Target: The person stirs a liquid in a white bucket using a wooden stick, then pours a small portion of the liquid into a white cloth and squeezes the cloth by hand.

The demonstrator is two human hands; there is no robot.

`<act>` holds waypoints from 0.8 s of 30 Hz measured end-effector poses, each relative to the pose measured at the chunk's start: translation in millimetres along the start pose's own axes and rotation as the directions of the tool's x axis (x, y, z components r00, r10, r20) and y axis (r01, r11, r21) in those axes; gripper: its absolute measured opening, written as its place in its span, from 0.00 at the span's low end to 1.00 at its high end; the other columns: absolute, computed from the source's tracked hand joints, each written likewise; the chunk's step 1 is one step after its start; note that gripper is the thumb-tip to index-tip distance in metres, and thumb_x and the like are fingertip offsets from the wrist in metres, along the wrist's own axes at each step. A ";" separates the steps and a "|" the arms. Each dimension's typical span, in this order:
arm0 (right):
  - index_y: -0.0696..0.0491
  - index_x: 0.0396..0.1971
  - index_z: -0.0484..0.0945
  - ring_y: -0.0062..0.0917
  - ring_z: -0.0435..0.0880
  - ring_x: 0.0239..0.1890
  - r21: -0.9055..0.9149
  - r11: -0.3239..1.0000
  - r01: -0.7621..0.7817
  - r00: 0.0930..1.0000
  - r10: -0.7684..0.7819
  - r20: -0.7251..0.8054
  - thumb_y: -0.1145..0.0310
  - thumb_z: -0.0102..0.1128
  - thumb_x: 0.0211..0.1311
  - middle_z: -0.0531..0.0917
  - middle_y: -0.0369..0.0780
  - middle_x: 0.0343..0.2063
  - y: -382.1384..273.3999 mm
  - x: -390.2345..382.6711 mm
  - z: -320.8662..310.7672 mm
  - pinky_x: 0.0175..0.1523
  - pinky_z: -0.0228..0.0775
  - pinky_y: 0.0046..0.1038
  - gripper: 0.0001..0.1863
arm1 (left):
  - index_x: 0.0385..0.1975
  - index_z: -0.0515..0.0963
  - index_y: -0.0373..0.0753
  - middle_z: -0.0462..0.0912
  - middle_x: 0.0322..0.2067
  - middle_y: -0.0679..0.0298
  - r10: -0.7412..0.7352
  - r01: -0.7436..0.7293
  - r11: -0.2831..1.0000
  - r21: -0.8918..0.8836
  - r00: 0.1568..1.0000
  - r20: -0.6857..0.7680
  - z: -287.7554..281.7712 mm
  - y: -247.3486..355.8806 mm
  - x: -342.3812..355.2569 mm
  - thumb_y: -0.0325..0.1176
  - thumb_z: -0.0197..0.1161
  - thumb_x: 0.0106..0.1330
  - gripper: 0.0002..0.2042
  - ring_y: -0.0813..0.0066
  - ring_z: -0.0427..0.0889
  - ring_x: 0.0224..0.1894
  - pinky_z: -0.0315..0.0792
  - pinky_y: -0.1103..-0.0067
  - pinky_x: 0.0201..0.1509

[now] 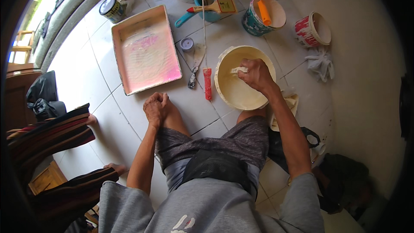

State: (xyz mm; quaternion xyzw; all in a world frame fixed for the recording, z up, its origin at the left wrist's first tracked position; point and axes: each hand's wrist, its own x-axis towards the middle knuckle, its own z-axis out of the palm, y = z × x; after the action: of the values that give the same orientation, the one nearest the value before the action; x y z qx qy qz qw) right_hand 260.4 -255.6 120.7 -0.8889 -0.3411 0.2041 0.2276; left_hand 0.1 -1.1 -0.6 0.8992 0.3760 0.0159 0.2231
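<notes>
Grey shirt and dark shorts filled the bottom of the view, the person squatting on a white tiled floor [129, 116]. Resting on the left knee, the left hand [155, 108] lay loosely curled and held nothing. Reaching into the cream bucket [224, 86] just ahead of the right knee, the right hand [255, 74] was clenched around a small pale wad, seemingly a rag or sponge [238, 70], pressed against the inner wall near the rim. Judging by its look, the wiping seemed well along: the bucket's inside showed an even creamy yellow with no puddle of paint left, though a faint film still dulled the bottom and far wall. Just left of it lay a red-handled tool [207, 84] and a scraper [196, 62], and beyond them a paint tray [144, 49] still streaked pink, apparently unwashed. Farther off stood a teal bucket [252, 21] with an orange-handled tool, a blue tub with a brush [213, 6], and a red-splashed pot [312, 29].
</notes>
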 end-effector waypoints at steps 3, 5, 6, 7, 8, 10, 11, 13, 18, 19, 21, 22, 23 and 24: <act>0.59 0.30 0.79 0.46 0.81 0.31 -0.020 1.000 0.005 0.996 -0.007 -0.089 0.66 0.60 0.47 0.81 0.52 0.25 12.7 5.1 -0.7 0.40 0.73 0.40 0.13 | 0.19 0.75 0.41 0.80 0.20 0.61 0.012 -0.012 1.000 -0.005 1.000 -0.014 1.3 -0.8 0.9 0.47 0.61 0.60 0.17 0.60 0.79 0.26 0.72 0.69 0.35; 0.59 0.30 0.79 0.46 0.81 0.31 -0.152 0.988 0.040 0.967 -0.077 -0.244 0.66 0.61 0.47 0.81 0.52 0.25 24.3 4.0 -0.7 0.40 0.74 0.40 0.13 | 0.18 0.75 0.41 0.79 0.20 0.61 0.014 -0.014 1.000 -0.004 0.999 -0.029 2.3 0.1 1.2 0.48 0.61 0.60 0.17 0.60 0.79 0.26 0.72 0.69 0.34; 0.59 0.30 0.79 0.46 0.81 0.31 -0.151 0.988 0.042 0.967 -0.078 -0.243 0.66 0.61 0.47 0.81 0.52 0.25 28.0 1.8 -4.6 0.40 0.74 0.40 0.13 | 0.18 0.75 0.41 0.79 0.20 0.61 0.012 -0.012 1.000 -0.003 0.999 -0.030 1.9 -0.9 0.9 0.48 0.61 0.60 0.17 0.60 0.79 0.26 0.72 0.69 0.34; 0.59 0.31 0.79 0.45 0.82 0.32 -0.184 0.983 -0.020 0.973 -0.023 -0.228 0.66 0.61 0.47 0.81 0.51 0.26 32.3 -1.9 -10.2 0.41 0.74 0.40 0.13 | 0.18 0.75 0.41 0.79 0.20 0.61 0.004 -0.004 1.000 -0.001 1.000 -0.024 1.4 -1.8 0.9 0.48 0.61 0.60 0.17 0.60 0.79 0.26 0.72 0.69 0.34; 0.59 0.31 0.80 0.45 0.82 0.32 -0.218 0.973 -0.081 0.976 0.033 -0.215 0.66 0.62 0.47 0.82 0.51 0.26 36.5 -6.3 -15.4 0.41 0.74 0.40 0.13 | 0.18 0.75 0.41 0.79 0.20 0.61 -0.003 0.003 1.000 0.001 1.000 -0.019 1.2 -2.5 0.8 0.47 0.61 0.60 0.17 0.60 0.79 0.26 0.72 0.69 0.34; 0.59 0.32 0.80 0.45 0.82 0.33 -0.228 0.965 -0.133 0.975 0.086 -0.204 0.66 0.61 0.48 0.82 0.51 0.27 43.6 -21.8 -20.9 0.42 0.74 0.40 0.14 | 0.18 0.75 0.41 0.79 0.20 0.61 -0.005 0.005 1.000 0.002 1.000 -0.013 0.8 -0.4 0.7 0.47 0.61 0.60 0.17 0.60 0.79 0.26 0.72 0.69 0.35; 0.59 0.32 0.79 0.45 0.82 0.33 -0.260 0.951 -0.167 0.975 0.120 -0.187 0.66 0.61 0.48 0.82 0.52 0.27 44.8 -31.2 -22.0 0.41 0.74 0.40 0.13 | 0.18 0.75 0.41 0.80 0.20 0.61 -0.008 0.008 1.000 0.006 1.000 -0.008 0.1 0.1 0.4 0.47 0.61 0.60 0.17 0.60 0.80 0.26 0.72 0.69 0.35; 0.60 0.30 0.78 0.46 0.82 0.31 -0.298 0.938 -0.179 0.978 0.136 -0.161 0.66 0.61 0.47 0.81 0.52 0.25 44.1 -51.9 -22.7 0.40 0.74 0.42 0.12 | 0.19 0.75 0.40 0.80 0.20 0.60 -0.014 0.014 1.000 -0.008 1.000 0.000 -1.3 1.7 0.1 0.49 0.60 0.61 0.18 0.58 0.80 0.27 0.72 0.67 0.36; 0.60 0.26 0.77 0.48 0.80 0.30 -0.221 0.958 -0.184 0.983 0.174 -0.063 0.66 0.61 0.47 0.80 0.53 0.22 22.8 -89.4 -12.7 0.39 0.73 0.42 0.12 | 0.20 0.76 0.39 0.81 0.21 0.58 -0.014 0.014 1.000 -0.025 1.000 0.007 -1.4 1.3 -0.2 0.52 0.59 0.61 0.20 0.56 0.80 0.28 0.71 0.66 0.37; 0.61 0.25 0.77 0.49 0.80 0.30 -0.164 0.971 -0.174 0.985 0.173 -0.024 0.66 0.61 0.46 0.79 0.53 0.22 16.8 -91.0 -10.1 0.39 0.73 0.42 0.12 | 0.20 0.76 0.39 0.81 0.21 0.58 -0.014 0.014 0.999 -0.032 1.000 0.005 -1.6 1.4 -0.3 0.51 0.59 0.62 0.20 0.56 0.80 0.28 0.71 0.66 0.37; 0.61 0.24 0.77 0.49 0.80 0.29 -0.119 0.982 -0.143 0.990 0.144 -0.002 0.67 0.61 0.46 0.79 0.54 0.21 8.4 -88.5 -3.2 0.38 0.73 0.42 0.11 | 0.20 0.76 0.39 0.81 0.21 0.58 -0.012 0.012 0.999 -0.039 1.000 0.003 -1.9 2.2 -0.6 0.51 0.59 0.62 0.20 0.56 0.80 0.28 0.71 0.66 0.37; 0.61 0.23 0.76 0.49 0.80 0.29 -0.072 0.991 -0.113 0.993 0.115 0.019 0.67 0.61 0.46 0.79 0.54 0.21 3.1 -86.6 -0.2 0.38 0.73 0.41 0.11 | 0.20 0.75 0.39 0.80 0.21 0.58 -0.011 0.011 0.999 -0.035 1.000 0.003 -1.8 3.0 -0.6 0.51 0.59 0.62 0.20 0.56 0.80 0.28 0.71 0.65 0.37; 0.61 0.25 0.77 0.48 0.80 0.29 -0.051 0.991 -0.120 0.992 0.122 0.037 0.67 0.61 0.45 0.79 0.54 0.21 -0.8 -81.2 0.0 0.38 0.73 0.41 0.12 | 0.19 0.75 0.39 0.80 0.21 0.58 -0.010 0.010 0.999 -0.030 1.000 0.003 -1.7 3.7 -0.7 0.51 0.58 0.62 0.20 0.56 0.80 0.28 0.71 0.65 0.37; 0.61 0.25 0.77 0.48 0.80 0.29 -0.048 0.992 -0.120 0.992 0.121 0.036 0.67 0.61 0.45 0.79 0.54 0.21 -3.5 -73.1 1.8 0.38 0.73 0.41 0.12 | 0.19 0.75 0.39 0.80 0.21 0.58 -0.009 0.009 1.000 -0.027 1.000 0.002 -2.8 4.2 -0.5 0.51 0.58 0.62 0.20 0.56 0.80 0.28 0.71 0.65 0.37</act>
State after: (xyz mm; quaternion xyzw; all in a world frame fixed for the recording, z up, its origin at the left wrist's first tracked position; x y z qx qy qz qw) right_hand 207.7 -303.9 136.3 -0.9087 -0.2957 0.2268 0.1880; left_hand 2.0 -2.9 3.8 0.8945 0.3794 0.0193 0.2358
